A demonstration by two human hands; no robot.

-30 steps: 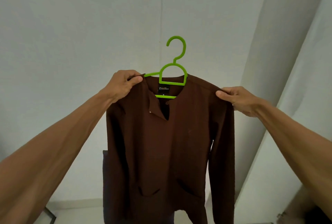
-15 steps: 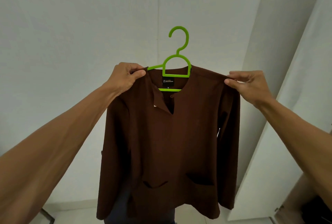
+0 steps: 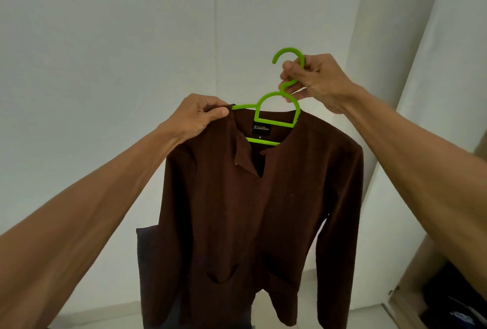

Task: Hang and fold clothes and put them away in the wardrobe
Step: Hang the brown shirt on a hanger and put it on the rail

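Observation:
A dark brown long-sleeved shirt hangs on a bright green plastic hanger, held up in front of me against a white wall. My left hand pinches the shirt's left shoulder together with the hanger's arm. My right hand grips the neck of the hanger just under its hook. The shirt's right shoulder hangs free. A black label shows inside the collar.
A dark blue cloth hangs behind the shirt at lower left. An open white wardrobe door stands at right, with a wooden wardrobe interior holding dark items at lower right. White floor lies below.
My right hand let go of the shirt's right shoulder and moved up and left onto the hanger's neck. The left hand kept its hold on the left shoulder.

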